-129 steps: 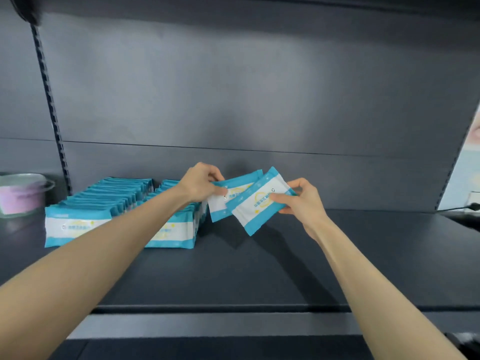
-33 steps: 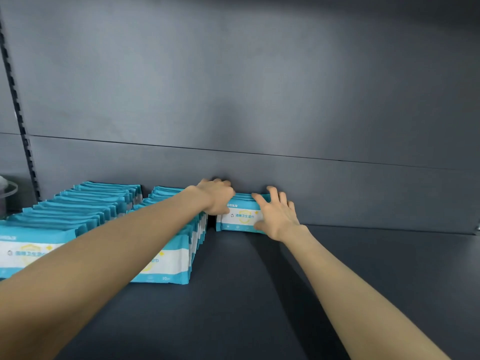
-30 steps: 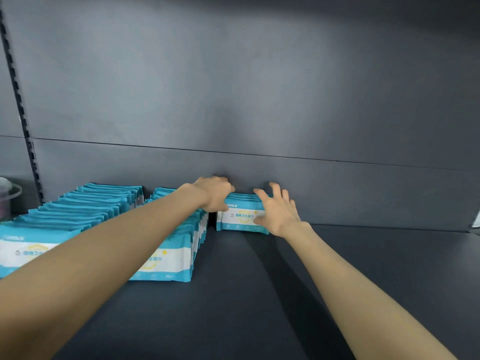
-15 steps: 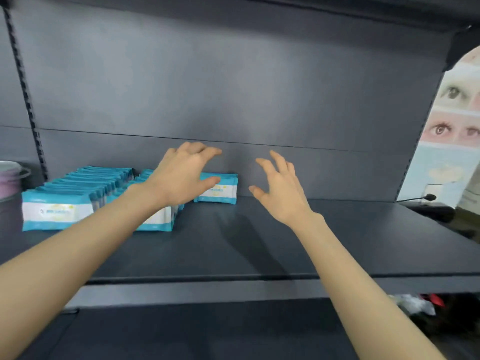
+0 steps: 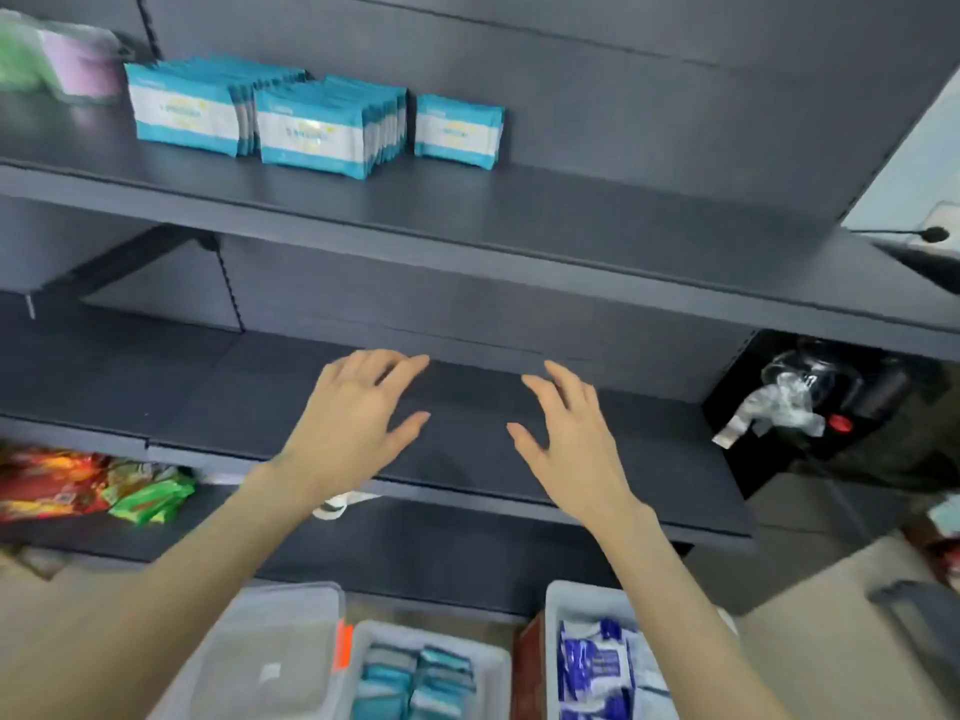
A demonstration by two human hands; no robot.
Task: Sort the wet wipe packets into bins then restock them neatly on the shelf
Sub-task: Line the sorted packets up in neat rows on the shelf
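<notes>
- A dark shelf (image 5: 571, 220) spans the frame, with teal wipe packets (image 5: 311, 132) standing in rows at 11 o'clock
- Plastic bins (image 5: 291, 631) sit at 6 o'clock, two holding more packets
- Left hand (image 5: 353, 428) and right hand (image 5: 576, 454) hover at centre, fingers spread, holding nothing
- A lone packet (image 5: 457, 132) stands just beside the rows

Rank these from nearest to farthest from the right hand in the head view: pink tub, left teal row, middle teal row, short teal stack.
1. Short teal stack, rightmost on the upper shelf, up-left of the right hand.
2. Middle teal row, just left of it.
3. Left teal row, farther left.
4. Pink tub, at the shelf's far left end.
</notes>
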